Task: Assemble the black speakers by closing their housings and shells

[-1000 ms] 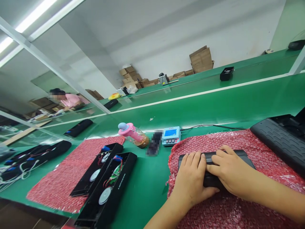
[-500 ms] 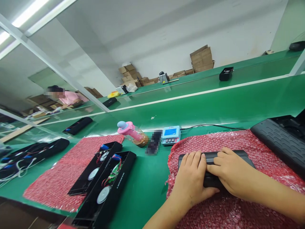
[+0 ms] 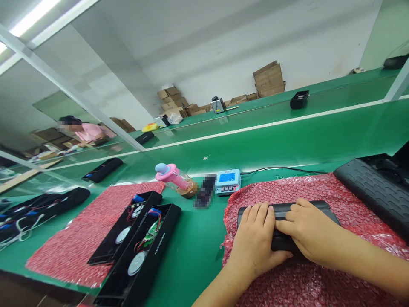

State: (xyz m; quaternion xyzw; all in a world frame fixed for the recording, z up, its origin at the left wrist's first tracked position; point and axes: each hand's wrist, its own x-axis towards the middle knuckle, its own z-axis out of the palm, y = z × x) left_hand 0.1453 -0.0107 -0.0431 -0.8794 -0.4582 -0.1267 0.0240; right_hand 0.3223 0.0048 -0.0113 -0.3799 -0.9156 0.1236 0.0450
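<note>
Black speaker bar [image 3: 319, 209], long, flat-topped, matte plastic, lies at five o'clock on crinkly red bubble wrap [image 3: 287, 187] spread over the smooth green bench [image 3: 198, 247]. Left hand [image 3: 255, 241] and right hand [image 3: 308, 232] clasp its middle, fingers curled across the top.
</note>
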